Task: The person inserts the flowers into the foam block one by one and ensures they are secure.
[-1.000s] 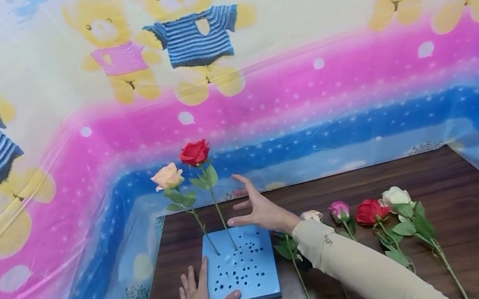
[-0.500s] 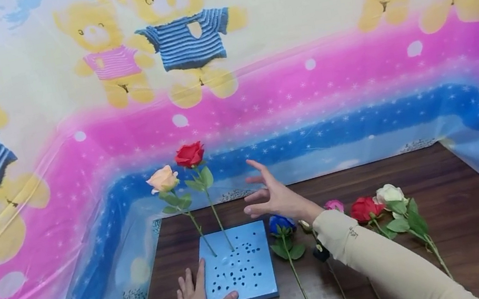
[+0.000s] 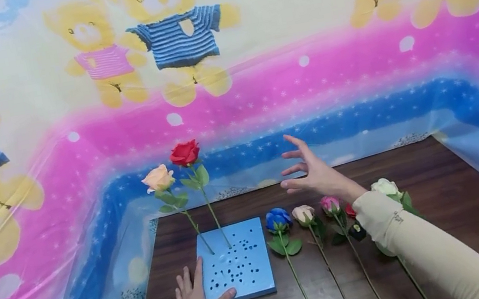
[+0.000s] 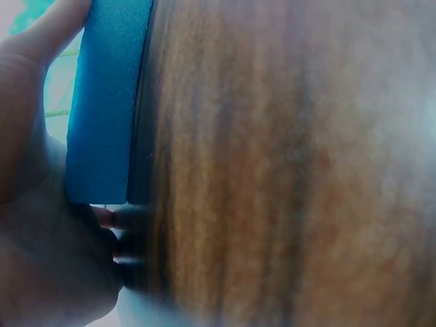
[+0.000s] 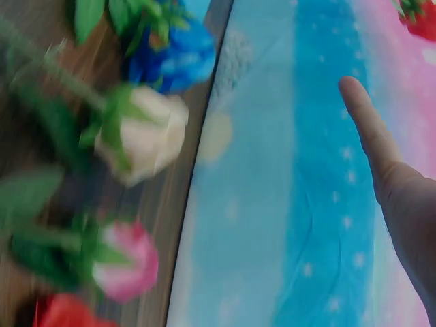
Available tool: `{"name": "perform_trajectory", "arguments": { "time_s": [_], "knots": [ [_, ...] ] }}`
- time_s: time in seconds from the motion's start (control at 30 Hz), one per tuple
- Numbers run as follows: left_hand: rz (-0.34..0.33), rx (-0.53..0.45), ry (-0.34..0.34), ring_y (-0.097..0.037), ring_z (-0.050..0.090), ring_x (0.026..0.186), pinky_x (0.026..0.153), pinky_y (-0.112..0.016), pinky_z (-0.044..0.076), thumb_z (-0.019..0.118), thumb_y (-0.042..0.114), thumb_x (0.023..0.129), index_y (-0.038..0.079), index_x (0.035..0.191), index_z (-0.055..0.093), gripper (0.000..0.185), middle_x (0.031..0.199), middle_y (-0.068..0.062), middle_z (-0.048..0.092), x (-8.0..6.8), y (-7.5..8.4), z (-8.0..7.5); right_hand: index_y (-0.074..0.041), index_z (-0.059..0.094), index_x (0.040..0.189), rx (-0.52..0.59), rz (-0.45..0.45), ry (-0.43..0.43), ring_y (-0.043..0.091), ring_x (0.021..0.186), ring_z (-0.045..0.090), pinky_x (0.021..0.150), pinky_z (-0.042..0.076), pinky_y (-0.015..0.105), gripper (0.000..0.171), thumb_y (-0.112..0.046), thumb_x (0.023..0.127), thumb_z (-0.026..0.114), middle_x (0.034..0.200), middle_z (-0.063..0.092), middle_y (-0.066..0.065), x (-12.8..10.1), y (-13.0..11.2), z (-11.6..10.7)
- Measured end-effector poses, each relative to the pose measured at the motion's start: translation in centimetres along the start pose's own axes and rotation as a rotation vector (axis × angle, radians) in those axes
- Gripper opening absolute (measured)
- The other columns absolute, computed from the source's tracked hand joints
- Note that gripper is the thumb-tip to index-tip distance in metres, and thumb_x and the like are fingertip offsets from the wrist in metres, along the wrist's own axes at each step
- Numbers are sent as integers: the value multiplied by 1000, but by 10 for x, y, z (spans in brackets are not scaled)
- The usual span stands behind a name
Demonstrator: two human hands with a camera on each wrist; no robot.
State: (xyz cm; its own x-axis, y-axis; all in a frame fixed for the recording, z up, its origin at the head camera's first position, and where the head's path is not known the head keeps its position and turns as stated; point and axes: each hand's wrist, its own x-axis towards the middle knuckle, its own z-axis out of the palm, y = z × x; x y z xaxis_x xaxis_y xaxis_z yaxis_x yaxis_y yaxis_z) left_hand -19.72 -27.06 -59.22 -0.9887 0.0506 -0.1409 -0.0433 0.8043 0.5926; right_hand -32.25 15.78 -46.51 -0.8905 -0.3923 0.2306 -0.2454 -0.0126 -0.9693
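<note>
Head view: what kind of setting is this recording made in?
Probably an improvised indoor craft corner, not a workshop: a dark wooden table hemmed in by a teddy-bear-printed plastic sheet, with a blue foam block holding roses and more roses lying alongside.

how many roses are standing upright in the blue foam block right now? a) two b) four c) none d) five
a: a peach rose and a red rose stand with stems pushed into the blue foam block; the other roses lie flat on the table.
</note>
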Motion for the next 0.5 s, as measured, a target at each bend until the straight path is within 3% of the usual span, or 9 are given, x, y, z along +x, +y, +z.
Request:
{"name": "perform_trajectory", "arguments": {
  "time_s": [0.27, 0.5],
  "knots": [
    [-28, 8, -26, -68, -14, 161, 126, -84, -8, 83, 74, 86, 13, 181, 8, 135, 177, -44, -5, 1, 3, -4, -57, 9, 173, -45, 10, 85, 45, 143, 58, 94, 63, 69, 116, -15, 99, 88, 176, 29, 14, -28, -7, -50],
    [-47, 30, -60, -67, -17, 161, 127, -82, -8, 83, 73, 88, 13, 181, 5, 135, 177, -43, -8, 1, 9, -3, -48, 16, 175, -98, 30, 120, 39, 137, 64, 96, 65, 62, 106, -16, 102, 85, 173, 35, 13, -52, -9, -78]
  ]
}}
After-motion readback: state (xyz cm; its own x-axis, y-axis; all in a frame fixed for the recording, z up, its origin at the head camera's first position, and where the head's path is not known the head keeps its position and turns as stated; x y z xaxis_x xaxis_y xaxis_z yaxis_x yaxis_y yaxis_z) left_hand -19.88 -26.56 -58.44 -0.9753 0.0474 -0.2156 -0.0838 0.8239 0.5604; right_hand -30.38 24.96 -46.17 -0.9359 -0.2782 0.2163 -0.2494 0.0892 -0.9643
